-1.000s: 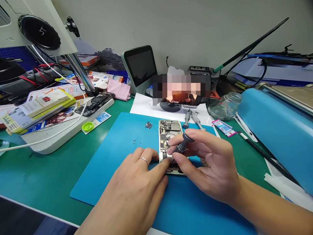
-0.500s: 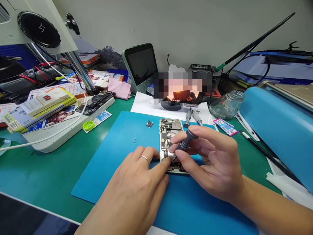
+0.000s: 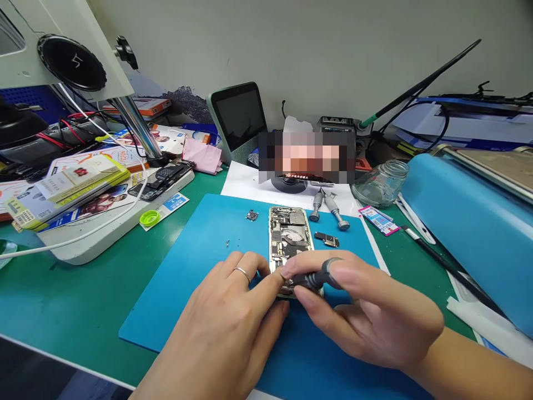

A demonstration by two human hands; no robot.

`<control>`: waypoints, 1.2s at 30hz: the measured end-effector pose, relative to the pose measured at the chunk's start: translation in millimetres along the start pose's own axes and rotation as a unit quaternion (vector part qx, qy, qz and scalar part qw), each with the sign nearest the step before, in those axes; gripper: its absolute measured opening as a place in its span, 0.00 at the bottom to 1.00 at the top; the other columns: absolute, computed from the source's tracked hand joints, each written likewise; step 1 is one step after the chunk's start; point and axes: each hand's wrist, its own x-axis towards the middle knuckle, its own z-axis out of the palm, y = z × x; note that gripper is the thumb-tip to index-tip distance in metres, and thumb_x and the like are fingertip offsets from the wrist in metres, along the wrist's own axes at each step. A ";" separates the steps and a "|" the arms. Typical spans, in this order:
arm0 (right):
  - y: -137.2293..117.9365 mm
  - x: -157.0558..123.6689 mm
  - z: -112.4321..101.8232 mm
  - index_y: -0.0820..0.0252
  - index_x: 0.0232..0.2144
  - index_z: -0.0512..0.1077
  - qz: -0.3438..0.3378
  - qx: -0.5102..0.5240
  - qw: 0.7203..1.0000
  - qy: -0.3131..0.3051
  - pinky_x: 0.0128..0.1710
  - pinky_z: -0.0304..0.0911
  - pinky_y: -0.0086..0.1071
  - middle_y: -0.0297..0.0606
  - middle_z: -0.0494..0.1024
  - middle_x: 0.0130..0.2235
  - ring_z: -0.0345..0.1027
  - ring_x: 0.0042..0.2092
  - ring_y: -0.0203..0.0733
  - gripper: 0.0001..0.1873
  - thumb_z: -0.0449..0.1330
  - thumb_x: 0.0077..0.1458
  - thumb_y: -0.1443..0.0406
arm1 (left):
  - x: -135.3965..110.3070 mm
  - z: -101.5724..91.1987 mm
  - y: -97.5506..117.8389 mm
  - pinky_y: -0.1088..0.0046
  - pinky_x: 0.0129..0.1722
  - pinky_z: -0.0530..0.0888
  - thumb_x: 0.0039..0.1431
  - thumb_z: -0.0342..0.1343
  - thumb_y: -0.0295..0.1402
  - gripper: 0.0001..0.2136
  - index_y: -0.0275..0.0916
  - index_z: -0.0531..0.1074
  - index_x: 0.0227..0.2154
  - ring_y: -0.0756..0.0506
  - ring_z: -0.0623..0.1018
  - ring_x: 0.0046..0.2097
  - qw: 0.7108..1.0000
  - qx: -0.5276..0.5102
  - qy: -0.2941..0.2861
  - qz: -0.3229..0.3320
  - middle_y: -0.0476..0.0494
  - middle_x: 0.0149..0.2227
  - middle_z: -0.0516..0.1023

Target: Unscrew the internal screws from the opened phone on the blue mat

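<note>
Head view: an opened phone [image 3: 292, 236] lies face-up on a blue mat [image 3: 179, 289] upon the green tabletop [image 3: 79, 300], its 6 o'clock end partly covered by fingers; the right grip [image 3: 375, 311] grasps a dark screwdriver [image 3: 313, 279], slanted low over that end, its tip hidden; the left grip [image 3: 233, 303] rests fingers on the phone's 8 o'clock side, though I cannot tell whether it pinches or merely presses. A small module [image 3: 252, 215] lies near the phone's 10 o'clock, a dark bracket [image 3: 327, 239] just beside its 2 o'clock, and two grey drivers [image 3: 327, 210] near 1 o'clock.

I judge the phone light and stiff-framed, apt to slide if pushed, with fragile flex cables and exposed boards; best held by the outer rim at 9 and 3 o'clock, fingertips clear of the innards; the screwdriver looks rigid, easily turned by its ribbed barrel.
</note>
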 end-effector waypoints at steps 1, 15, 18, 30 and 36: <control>-0.2 0.3 0.2 0.44 0.74 0.55 -0.001 0.002 1.000 0.003 0.43 0.86 0.40 0.42 0.86 0.48 0.85 0.48 0.49 0.48 0.65 0.60 0.79 | 0.5 -0.2 -0.1 0.55 0.47 0.77 0.77 0.45 0.33 0.12 0.46 0.72 0.54 0.39 0.75 0.49 1.000 0.001 0.002 -0.002 0.42 0.52 0.73; 5.4 3.2 5.8 0.49 0.69 0.64 0.037 0.108 0.992 0.056 0.42 0.86 0.36 0.41 0.80 0.49 0.82 0.48 0.43 0.44 0.65 0.57 0.84 | 1.1 2.6 3.3 0.49 0.44 0.75 0.75 0.49 0.33 0.10 0.47 0.69 0.54 0.38 0.71 0.47 0.999 -0.010 -0.001 -0.040 0.45 0.48 0.71; 4.6 3.6 5.7 0.46 0.69 0.64 0.051 0.113 0.991 0.051 0.40 0.87 0.37 0.40 0.80 0.47 0.82 0.46 0.43 0.43 0.64 0.58 0.83 | 1.3 1.7 3.6 0.50 0.44 0.75 0.75 0.49 0.33 0.10 0.47 0.70 0.54 0.38 0.71 0.46 0.999 -0.010 -0.003 -0.040 0.45 0.48 0.71; 7.3 3.1 8.2 0.44 0.69 0.61 0.058 0.112 0.990 0.057 0.41 0.86 0.35 0.39 0.76 0.50 0.81 0.48 0.42 0.44 0.64 0.59 0.83 | -0.3 1.6 2.7 0.48 0.44 0.77 0.74 0.50 0.32 0.08 0.44 0.72 0.51 0.37 0.73 0.46 1.000 -0.006 0.002 -0.022 0.43 0.47 0.73; 9.6 2.1 10.0 0.45 0.68 0.62 0.072 0.118 0.989 0.058 0.42 0.86 0.33 0.38 0.75 0.51 0.80 0.47 0.40 0.42 0.64 0.59 0.83 | -0.3 -1.3 4.2 0.50 0.42 0.78 0.73 0.50 0.29 0.10 0.43 0.71 0.52 0.38 0.74 0.45 1.000 -0.006 0.010 -0.009 0.43 0.46 0.73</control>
